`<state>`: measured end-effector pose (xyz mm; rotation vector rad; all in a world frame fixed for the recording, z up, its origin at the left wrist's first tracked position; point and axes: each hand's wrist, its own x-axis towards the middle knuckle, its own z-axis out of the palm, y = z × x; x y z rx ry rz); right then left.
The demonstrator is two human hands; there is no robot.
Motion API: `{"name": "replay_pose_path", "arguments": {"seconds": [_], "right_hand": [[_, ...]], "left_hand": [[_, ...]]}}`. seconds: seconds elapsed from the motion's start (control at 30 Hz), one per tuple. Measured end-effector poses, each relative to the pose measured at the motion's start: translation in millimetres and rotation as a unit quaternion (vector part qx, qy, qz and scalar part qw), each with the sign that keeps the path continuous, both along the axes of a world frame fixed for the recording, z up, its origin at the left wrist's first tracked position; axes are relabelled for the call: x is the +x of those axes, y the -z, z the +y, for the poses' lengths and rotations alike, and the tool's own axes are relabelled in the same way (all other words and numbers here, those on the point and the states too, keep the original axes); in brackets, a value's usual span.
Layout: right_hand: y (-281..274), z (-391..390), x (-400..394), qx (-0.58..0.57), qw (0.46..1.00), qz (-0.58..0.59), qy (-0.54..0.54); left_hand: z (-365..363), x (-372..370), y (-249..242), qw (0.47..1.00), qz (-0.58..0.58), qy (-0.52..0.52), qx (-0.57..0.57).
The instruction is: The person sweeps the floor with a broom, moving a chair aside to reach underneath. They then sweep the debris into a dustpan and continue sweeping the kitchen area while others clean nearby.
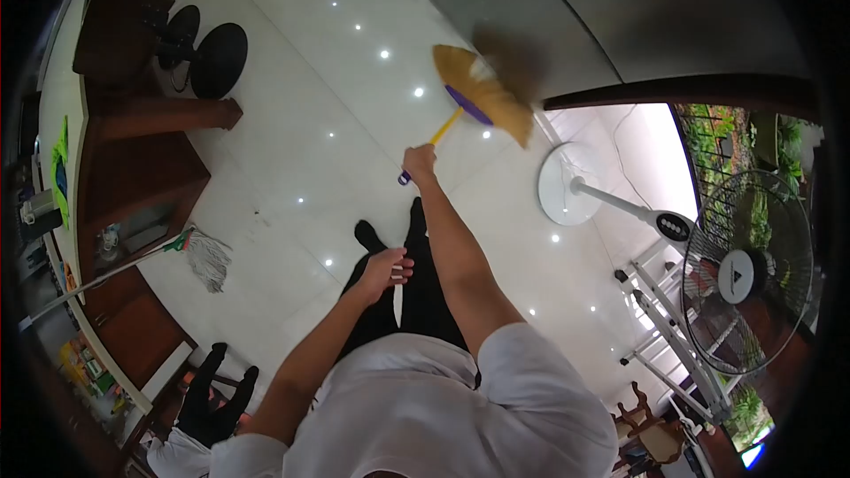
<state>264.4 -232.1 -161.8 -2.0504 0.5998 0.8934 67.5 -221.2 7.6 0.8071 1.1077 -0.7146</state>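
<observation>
At the far left, a dark chair (119, 31) with a round black base stands beside a pale-edged counter (81, 133) on dark wooden supports, and a bright green cloth (60, 173) lies on the counter. Nearer, a mop (209, 261) slants across the counter's edge, its grey strings spreading toward the middle. At the near left, another person (217, 398) shows in dark legwear and a pale top. In the middle, the left hand (387, 272) is in front of the legs, fingers loosely bent and spread, well apart from the right hand (420, 163). That one is clamped around the yellow handle of a broom (469, 104), close to its purple end. The broom reaches far and right over the pale floor (292, 97); its tan bristles are beside a grey panel (531, 18), whether touching I cannot tell. Farther right stands a pedestal fan (737, 276), with a folding ladder (668, 327) just nearer.
</observation>
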Motion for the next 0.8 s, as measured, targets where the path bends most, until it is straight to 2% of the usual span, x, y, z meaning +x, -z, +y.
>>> {"name": "replay_pose_path", "arguments": {"seconds": [0.07, 0.13, 0.17, 0.2, 0.27, 0.3, 0.37, 0.43, 0.57, 0.63, 0.7, 0.73, 0.77, 0.8], "right_hand": [[-40.3, 38.6, 30.8, 0.03, 0.999, 0.013, -0.011], [-48.6, 66.4, 48.0, -0.007, 0.992, -0.004, -0.127], [-47.2, 72.6, 50.4, -0.005, 0.992, -0.006, -0.129], [-38.5, 74.0, 53.8, -0.016, 0.973, -0.027, -0.23], [-19.4, 77.6, 56.6, -0.069, 0.898, -0.063, -0.43], [-17.1, 79.5, 57.7, -0.067, 0.894, -0.07, -0.437], [-13.8, 82.9, 48.1, -0.074, 0.788, -0.06, -0.609], [-14.1, 82.6, 17.2, -0.023, 0.746, -0.09, -0.659], [-58.1, 47.7, -42.3, 0.112, 0.802, 0.015, -0.587], [-106.1, -0.5, -64.2, 0.079, 0.805, -0.052, -0.586], [-145.7, -60.4, -74.4, 0.091, 0.843, -0.072, -0.526], [-150.9, -98.0, -79.9, 0.121, 0.836, -0.136, -0.517], [-201.5, -107.1, -74.2, 0.086, 0.893, 0.144, -0.417], [-230.7, -123.3, -80.6, 0.158, 0.917, 0.251, -0.268]], "left_hand": [[16.2, -20.4, -3.0, 0.999, 0.014, -0.034, 0.01], [30.2, -39.1, -3.7, 0.996, 0.041, -0.075, 0.026], [36.1, -48.8, -4.1, 0.993, 0.053, -0.1, 0.031], [41.2, -58.2, -3.8, 0.993, 0.051, -0.104, 0.033], [50.9, -75.1, -1.8, 0.981, 0.073, -0.172, 0.042], [55.1, -79.2, -0.3, 0.98, 0.067, -0.181, 0.044], [60.4, -88.7, -0.9, 0.975, 0.077, -0.199, 0.066], [63.6, -101.0, 2.8, 0.974, 0.072, -0.202, 0.077], [67.1, -124.7, 9.6, 0.973, 0.068, -0.193, 0.109], [67.8, -140.1, 10.2, 0.97, 0.058, -0.197, 0.13], [70.5, -156.7, 8.2, 0.966, 0.057, -0.217, 0.131], [71.5, -164.8, 6.0, 0.963, 0.06, -0.229, 0.129], [72.8, -172.4, 4.6, 0.961, 0.061, -0.238, 0.127], [74.2, -181.0, 4.6, 0.959, 0.068, -0.245, 0.124]]}}
